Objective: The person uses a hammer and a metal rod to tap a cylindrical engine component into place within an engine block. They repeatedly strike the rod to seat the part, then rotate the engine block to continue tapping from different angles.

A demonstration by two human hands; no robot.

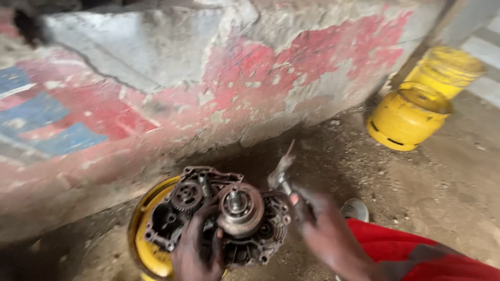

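Steadying engine case [219, 218], shaft facing up, right hand [323, 229] gripping tool [281, 171]

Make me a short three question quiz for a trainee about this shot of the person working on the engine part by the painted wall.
1. True or false: the left hand rests on the engine casing.
2. What does the right hand hold? A) a metal tool B) a rag C) a bottle
3. Fill in: the casing sits on a ____ coloured round rim.

Key:
1. True; its fingers lie beside the round clutch drum.
2. A; the tool is blurred, so its exact kind cannot be told.
3. Yellow, like the two containers by the wall.
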